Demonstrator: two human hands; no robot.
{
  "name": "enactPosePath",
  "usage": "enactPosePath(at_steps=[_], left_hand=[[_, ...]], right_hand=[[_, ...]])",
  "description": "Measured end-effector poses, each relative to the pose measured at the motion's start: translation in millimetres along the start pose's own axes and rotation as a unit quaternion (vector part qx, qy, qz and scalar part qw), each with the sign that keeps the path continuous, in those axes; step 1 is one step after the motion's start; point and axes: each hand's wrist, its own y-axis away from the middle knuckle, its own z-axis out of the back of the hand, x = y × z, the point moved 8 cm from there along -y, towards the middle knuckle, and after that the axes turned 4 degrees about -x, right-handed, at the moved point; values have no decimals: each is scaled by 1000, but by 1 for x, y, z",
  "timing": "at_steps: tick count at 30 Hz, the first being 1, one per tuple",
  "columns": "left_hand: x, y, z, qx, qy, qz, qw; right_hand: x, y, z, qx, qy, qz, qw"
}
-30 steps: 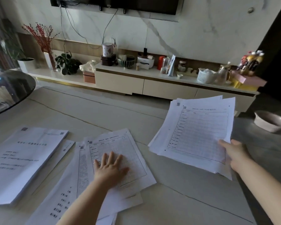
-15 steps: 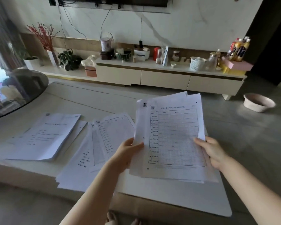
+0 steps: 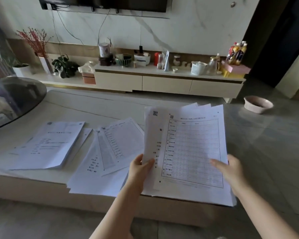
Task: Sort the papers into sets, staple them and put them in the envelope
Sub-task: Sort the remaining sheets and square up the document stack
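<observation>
Head view: sorting step. My left hand (image 3: pixel 139 171) and right hand (image 3: pixel 231 171) each pinch a lower corner of the held sheaf (image 3: pixel 188 149), raised at 3 o'clock of two table piles (image 3: pixel 47 145). Next, probably peel off its top sheet. No envelope or stapler visible.

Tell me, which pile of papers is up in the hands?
The table-form pile on the right, gripped by both hands; the other two piles lie flat on the table.

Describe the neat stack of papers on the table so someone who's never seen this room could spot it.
Start at the low pale table facing the TV cabinet. The neat paper stack lies at its left end, beside the dark glass tabletop. Unlike the fanned loose sheets beside it, its edges are squared.
</observation>
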Motion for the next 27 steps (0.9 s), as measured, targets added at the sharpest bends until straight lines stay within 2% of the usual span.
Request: enactPosePath(at_steps=[4,11,14,16,20,23,24,25,27], left_hand=[[23,-10,-17,-9,-12,42,999],[52,-51,-16,-69,-33,71,995],[60,-66,-12,-81,-56,86,991],[65,-76,-8,-87,-68,98,989],[71,-90,0,-91,-98,105,985],[66,-92,-2,-83,-169,72,980],[60,-92,-2,-94,-226,47,969],[51,-91,-2,-115,-327,11,938],[27,-81,-16,-146,-535,-99,826]], right_hand=[[-43,-13,13,-15,-37,-64,997],[-114,-58,0,-41,-44,-119,991],[-114,-80,-11,-33,-30,-118,992],[-110,-92,-21,4,8,-108,994],[-113,-114,-21,39,12,-104,994],[-109,-123,-8,-1,-31,-105,994],[-109,-126,-3,-22,-44,-104,993],[-114,-130,3,-41,-51,-105,992],[-122,-135,12,-74,-58,-113,989]])
